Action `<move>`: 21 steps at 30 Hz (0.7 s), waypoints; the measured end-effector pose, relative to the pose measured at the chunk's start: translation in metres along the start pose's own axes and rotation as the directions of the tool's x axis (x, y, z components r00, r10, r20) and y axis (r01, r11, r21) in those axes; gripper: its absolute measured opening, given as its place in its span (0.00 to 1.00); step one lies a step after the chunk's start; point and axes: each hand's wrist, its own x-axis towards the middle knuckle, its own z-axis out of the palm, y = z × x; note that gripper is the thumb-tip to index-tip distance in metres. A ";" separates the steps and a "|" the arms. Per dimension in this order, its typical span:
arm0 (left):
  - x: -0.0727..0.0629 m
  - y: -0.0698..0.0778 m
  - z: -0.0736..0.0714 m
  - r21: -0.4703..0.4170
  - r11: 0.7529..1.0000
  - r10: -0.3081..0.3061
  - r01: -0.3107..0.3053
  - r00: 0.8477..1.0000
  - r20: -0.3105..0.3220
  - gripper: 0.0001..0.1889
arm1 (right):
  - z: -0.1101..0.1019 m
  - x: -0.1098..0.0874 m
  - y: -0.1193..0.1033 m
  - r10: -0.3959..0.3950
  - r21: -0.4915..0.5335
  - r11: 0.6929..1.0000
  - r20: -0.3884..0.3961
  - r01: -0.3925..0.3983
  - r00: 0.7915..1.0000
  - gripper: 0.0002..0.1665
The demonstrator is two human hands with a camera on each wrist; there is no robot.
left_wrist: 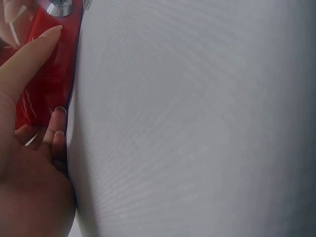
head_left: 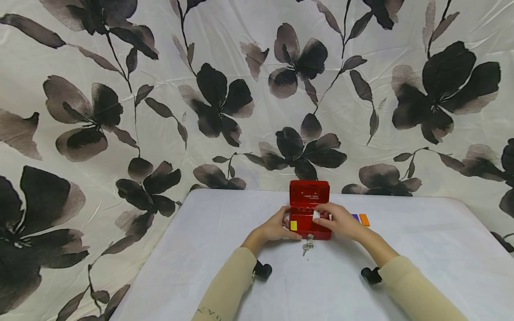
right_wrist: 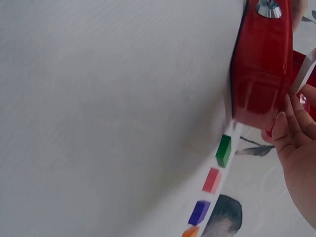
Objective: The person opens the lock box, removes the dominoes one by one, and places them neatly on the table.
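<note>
A small red cash box [head_left: 309,193] stands near the table's far edge, lid raised. Keys [head_left: 307,246] hang from the lock on its front. My left hand [head_left: 274,230] grips the box's left end, its thumb along the front and its fingers at the side. Over the box's right part, my right hand [head_left: 340,221] pinches a flat white block [head_left: 316,215], also visible in the right wrist view. A yellow block [head_left: 294,225] shows at the left inside the box. The right fingers cover part of the interior.
Right of the box, a green block [right_wrist: 223,151], a pink block [right_wrist: 212,180], a purple block [right_wrist: 199,212] and an orange block [head_left: 364,220] form a row on the white-covered table [head_left: 192,232]. A flowered cloth [head_left: 241,89] hangs behind.
</note>
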 end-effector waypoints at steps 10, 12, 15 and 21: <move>0.000 0.001 0.001 -0.014 1.000 -0.001 0.001 1.000 -0.012 0.53 | -0.016 -0.014 0.011 0.034 0.037 0.999 -0.019 -0.033 0.999 0.27; 0.000 0.001 0.001 -0.015 1.000 -0.005 0.005 1.000 -0.015 0.53 | -0.019 -0.016 0.014 0.039 0.028 0.999 -0.020 -0.039 0.999 0.27; 0.000 0.001 0.001 -0.016 1.000 -0.009 0.009 1.000 -0.014 0.53 | -0.024 -0.021 0.018 0.039 0.007 0.999 -0.032 -0.039 0.999 0.26; 0.000 0.001 0.001 -0.021 1.000 -0.009 0.009 1.000 -0.010 0.53 | -0.036 -0.032 0.027 0.003 -0.037 0.999 -0.055 -0.005 0.998 0.25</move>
